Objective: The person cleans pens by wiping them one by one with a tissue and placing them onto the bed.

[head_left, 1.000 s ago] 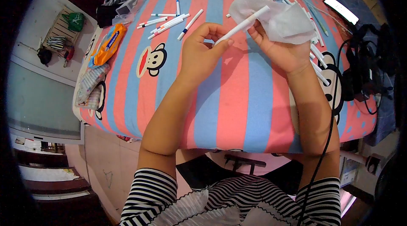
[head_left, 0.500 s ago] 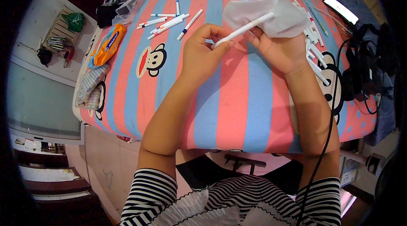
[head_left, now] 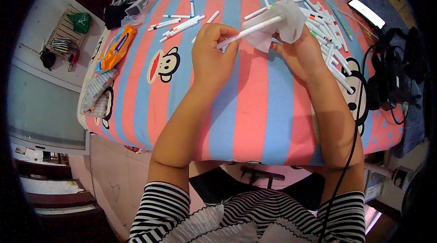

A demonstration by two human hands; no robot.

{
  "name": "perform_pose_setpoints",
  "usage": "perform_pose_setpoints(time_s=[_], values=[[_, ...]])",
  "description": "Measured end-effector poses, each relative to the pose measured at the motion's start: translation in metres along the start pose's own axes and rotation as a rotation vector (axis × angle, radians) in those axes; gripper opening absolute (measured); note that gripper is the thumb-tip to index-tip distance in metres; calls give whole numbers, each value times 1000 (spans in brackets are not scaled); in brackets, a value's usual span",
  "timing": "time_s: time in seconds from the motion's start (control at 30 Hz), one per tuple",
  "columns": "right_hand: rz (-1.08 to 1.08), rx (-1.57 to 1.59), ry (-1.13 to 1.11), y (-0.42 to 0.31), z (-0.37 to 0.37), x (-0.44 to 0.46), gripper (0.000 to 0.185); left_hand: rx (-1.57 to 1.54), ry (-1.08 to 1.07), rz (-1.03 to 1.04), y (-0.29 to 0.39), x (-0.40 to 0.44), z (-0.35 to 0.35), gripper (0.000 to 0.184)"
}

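My left hand (head_left: pixel 213 56) pinches the lower end of a white marker pen (head_left: pixel 255 29), which slants up to the right over the bed. In my right hand (head_left: pixel 301 56) is a thin white wipe (head_left: pixel 293 22), bunched up around its fingers. The upper end of the pen lies against the wipe. Whether my right fingers touch the pen is hidden behind the cloth. Left of my left hand lies a small group of white markers (head_left: pixel 184 26) with coloured bands. A larger pile of markers (head_left: pixel 334 38) lies beyond and beside my right hand.
A striped pink and blue bedspread (head_left: pixel 250 120) with monkey faces covers the bed. An orange packet (head_left: pixel 119 49) lies on its left edge. At the right are a lit phone (head_left: pixel 366 13), black cables (head_left: pixel 391 74) and a thin pale cable. A black cord hangs across my right arm.
The wipe has gone from spread out to bunched in my right hand, which has moved slightly left. My left hand and the pen have shifted a little left, uncovering more of the right pile.
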State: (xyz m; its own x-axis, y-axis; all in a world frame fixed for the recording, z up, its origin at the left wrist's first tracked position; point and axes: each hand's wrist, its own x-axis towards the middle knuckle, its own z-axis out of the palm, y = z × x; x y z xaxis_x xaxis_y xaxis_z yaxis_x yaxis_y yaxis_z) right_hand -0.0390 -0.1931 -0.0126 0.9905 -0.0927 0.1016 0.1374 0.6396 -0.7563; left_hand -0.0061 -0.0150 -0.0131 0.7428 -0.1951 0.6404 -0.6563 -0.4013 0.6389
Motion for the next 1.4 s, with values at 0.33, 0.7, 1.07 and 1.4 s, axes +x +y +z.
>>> perform_pose_setpoints(time_s=[0.33,0.7,1.07,1.4], values=[[-71,-546,31,-3,6,-1,38,6,-38,0,8,-1,1,18],[-119,-445,179,-8,-5,4,43,-260,-222,-310,6,0,-2,38],[-391,205,454,-39,-34,23,34,-229,-86,-488,-26,13,-5,33],[-246,259,460,-39,-17,16,35,17,-144,-23,-30,14,20,34]])
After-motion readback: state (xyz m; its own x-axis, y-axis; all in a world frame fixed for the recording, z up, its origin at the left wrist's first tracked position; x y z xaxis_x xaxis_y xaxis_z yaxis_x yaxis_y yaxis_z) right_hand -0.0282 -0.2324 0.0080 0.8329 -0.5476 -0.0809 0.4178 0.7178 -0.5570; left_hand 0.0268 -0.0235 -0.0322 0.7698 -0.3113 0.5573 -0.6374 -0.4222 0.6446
